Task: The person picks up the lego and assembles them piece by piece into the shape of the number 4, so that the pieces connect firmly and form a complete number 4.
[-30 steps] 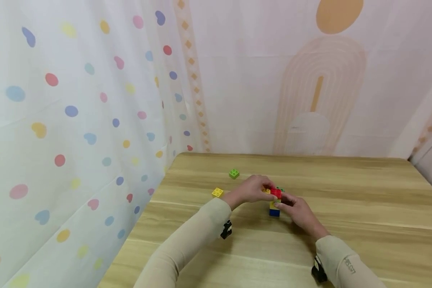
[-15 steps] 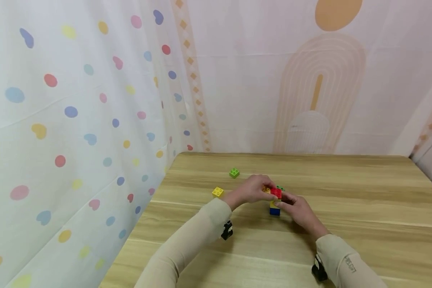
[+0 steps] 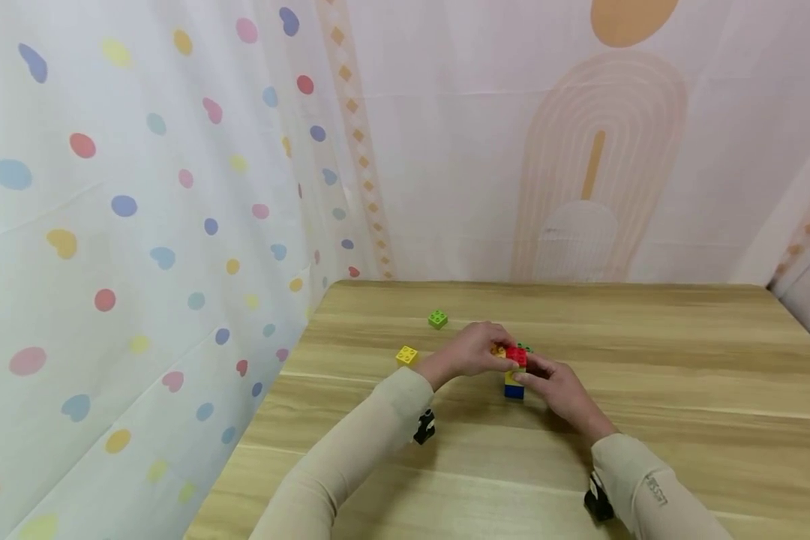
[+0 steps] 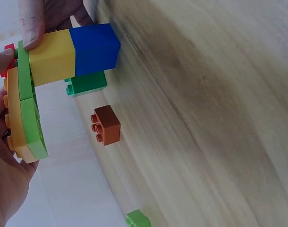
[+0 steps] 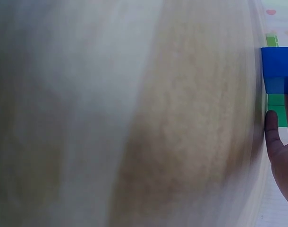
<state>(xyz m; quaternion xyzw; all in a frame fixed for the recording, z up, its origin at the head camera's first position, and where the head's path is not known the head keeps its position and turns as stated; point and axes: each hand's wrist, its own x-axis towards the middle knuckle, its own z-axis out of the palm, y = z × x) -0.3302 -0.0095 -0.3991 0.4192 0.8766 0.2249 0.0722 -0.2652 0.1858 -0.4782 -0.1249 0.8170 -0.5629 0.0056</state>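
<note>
A small tower of toy building bricks stands on the table between both hands. Its base is a blue brick [image 3: 514,391], topped by a yellow brick [image 4: 52,56]. Light green bricks [image 4: 34,127] lie across that and jut out to one side, carrying an orange brick [image 4: 14,113] and a red brick [image 3: 517,355]. My left hand [image 3: 475,349] pinches the red brick, thumb at its near side, its other fingers by the orange one. My right hand [image 3: 562,387] grips the tower from the right, thumb against the yellow brick; its far fingers are mostly hidden.
Behind the tower sit a dark green brick [image 4: 89,83] and a brown brick [image 4: 108,125]. A separate light green brick [image 3: 437,319] lies farther back left, and a loose yellow brick [image 3: 407,355] is left of my left hand. Patterned curtains [image 3: 445,150] border the wooden table [image 3: 682,360].
The head view has tilted down slightly. Both hands keep their places on the tower, and the loose bricks have not moved on the table.
</note>
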